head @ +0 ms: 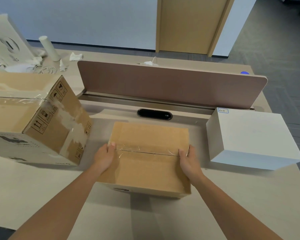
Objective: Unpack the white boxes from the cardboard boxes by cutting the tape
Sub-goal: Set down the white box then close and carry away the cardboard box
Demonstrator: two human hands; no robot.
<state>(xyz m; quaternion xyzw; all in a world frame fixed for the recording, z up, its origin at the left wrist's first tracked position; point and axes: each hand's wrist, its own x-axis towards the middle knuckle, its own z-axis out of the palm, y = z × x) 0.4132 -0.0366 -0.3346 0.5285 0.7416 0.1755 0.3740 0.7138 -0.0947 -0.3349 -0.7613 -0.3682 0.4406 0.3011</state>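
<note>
A small cardboard box (149,163) sits on the desk in front of me, its top seam covered by clear tape running left to right. My left hand (105,155) grips its left edge, thumb on top by the tape end. At the box's right edge, my right hand (188,160) grips it the same way. A plain white box (251,135) with a small handwritten label stands to the right. On the left stands a bigger taped cardboard box (35,116). No cutting tool is in view.
A brown divider panel (171,84) runs across the desk behind the boxes, with a black cable slot (154,114) below it. Far left hold a white carton (5,40), a white cylinder (49,48), crumpled paper and cables. The desk's right edge lies past the white box.
</note>
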